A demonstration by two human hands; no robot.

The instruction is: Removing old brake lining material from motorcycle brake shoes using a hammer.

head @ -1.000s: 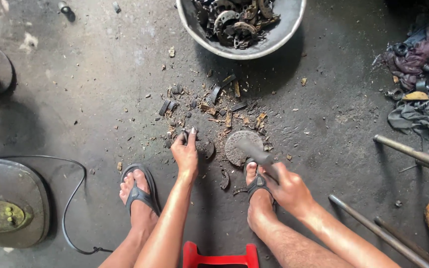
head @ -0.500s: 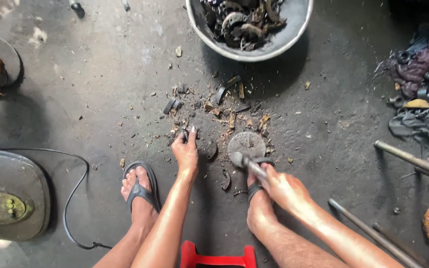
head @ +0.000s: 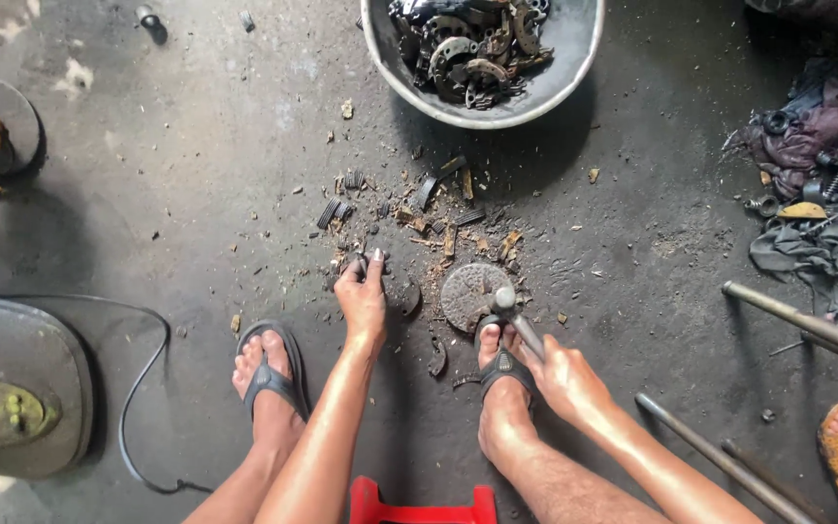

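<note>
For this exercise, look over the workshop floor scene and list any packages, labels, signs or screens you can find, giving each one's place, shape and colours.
None in view: no package, label, sign or screen shows on the floor, by the metal bowl or near either hand.

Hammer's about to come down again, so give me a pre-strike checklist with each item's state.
1. Right hand closed on the hammer handle: ok.
2. Hammer head resting on the round metal block: ok.
3. Left hand away from the block: ok, it sits on the floor beside it.
4. Piece under left fingers seated: cannot tell, hidden.
5. Right foot clear of the block: not ok, toes almost touch it.
</note>
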